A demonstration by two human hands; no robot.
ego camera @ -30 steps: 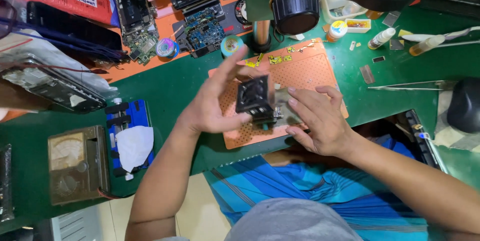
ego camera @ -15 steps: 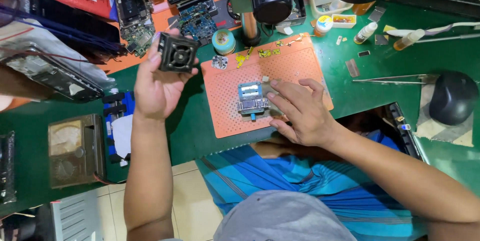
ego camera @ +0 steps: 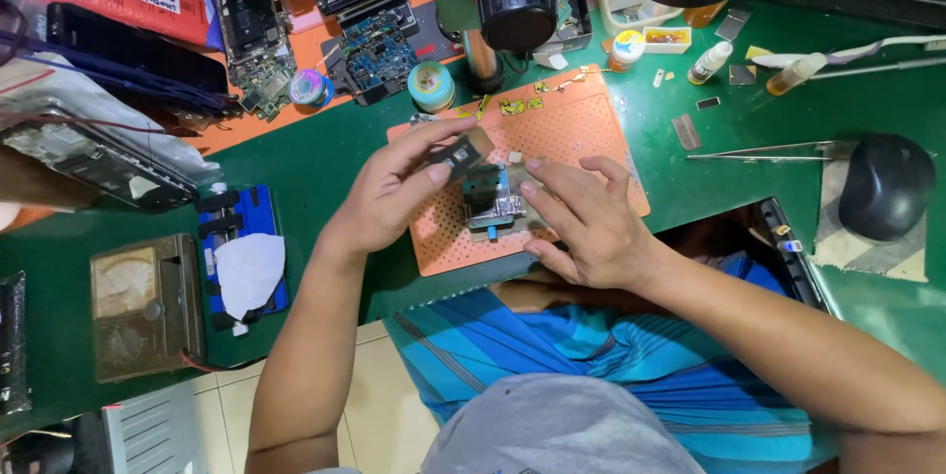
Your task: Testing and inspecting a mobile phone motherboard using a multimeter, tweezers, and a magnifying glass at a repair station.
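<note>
My left hand (ego camera: pixel 389 196) pinches a small dark plate (ego camera: pixel 455 152), hovering at 11 o'clock of the metal jig (ego camera: pixel 493 200). My right hand (ego camera: pixel 588 223), fingers loosely spread, steadies the jig on the orange mat (ego camera: pixel 581 139), mat's centre.
</note>
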